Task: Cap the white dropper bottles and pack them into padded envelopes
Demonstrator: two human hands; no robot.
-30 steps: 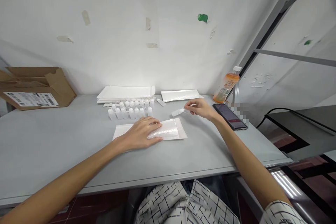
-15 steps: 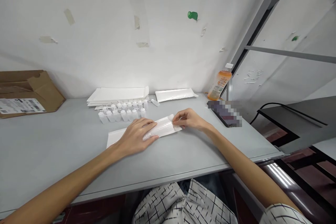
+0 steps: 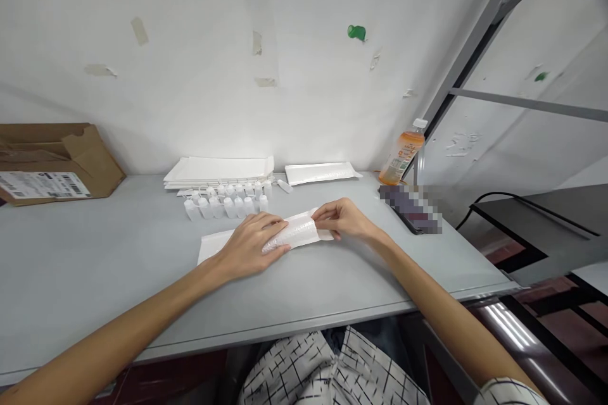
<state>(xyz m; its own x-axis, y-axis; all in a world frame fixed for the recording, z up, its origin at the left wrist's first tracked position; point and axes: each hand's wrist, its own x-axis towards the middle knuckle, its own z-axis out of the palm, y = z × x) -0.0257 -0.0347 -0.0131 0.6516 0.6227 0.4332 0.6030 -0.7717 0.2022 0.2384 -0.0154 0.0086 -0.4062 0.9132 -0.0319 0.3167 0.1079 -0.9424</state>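
A white bubble mailer (image 3: 300, 231) lies crosswise on the grey table in front of me. My left hand (image 3: 254, 242) rests over its middle, fingers along the far side and thumb along the near edge, holding it. At the right end, my right hand (image 3: 339, 218) has closed fingers on the mailer's open mouth, with fingertips partly hidden at the flap. Just behind the mailer stand rows of small white translucent squeeze bottles (image 3: 228, 205). One similar bottle (image 3: 285, 186) lies tipped over by itself to their right.
A stack of white mailers (image 3: 218, 168) lies against the wall, with another mailer (image 3: 322, 172) to its right. An open cardboard box (image 3: 102, 164) stands at left. An orange drink bottle (image 3: 403, 153) and a phone-like blurred object (image 3: 412, 209) are at right, near a metal frame (image 3: 468, 44).
My right hand's fingers have shifted slightly at the mailer's right end, and its flap now shows below them. My left hand stays on the mailer. The view has shifted a little.
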